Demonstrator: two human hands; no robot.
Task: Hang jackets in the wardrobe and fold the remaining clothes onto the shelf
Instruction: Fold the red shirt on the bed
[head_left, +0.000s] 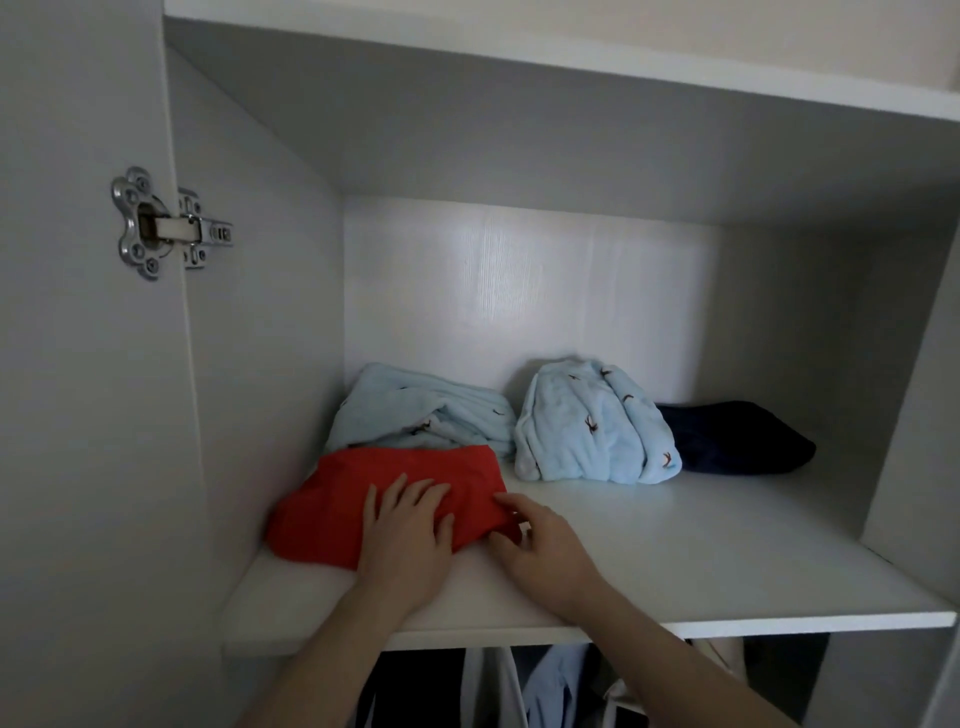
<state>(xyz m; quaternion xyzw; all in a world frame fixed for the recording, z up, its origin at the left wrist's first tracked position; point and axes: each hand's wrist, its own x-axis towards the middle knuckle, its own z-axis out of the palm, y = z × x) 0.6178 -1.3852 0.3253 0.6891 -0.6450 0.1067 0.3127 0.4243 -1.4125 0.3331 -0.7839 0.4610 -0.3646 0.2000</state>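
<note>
Both hands meet the red garment (384, 491) at lower centre: left hand (402, 535) flat on top, right hand (540, 545) pinching its right end; it runs left-right along the shelf (675, 551).

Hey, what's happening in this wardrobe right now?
A person is putting a folded red garment on the shelf. The left hand lies flat on it; the right hand pinches its right edge. Behind sit two light blue bundles and a dark one. Clothes hang below.
</note>
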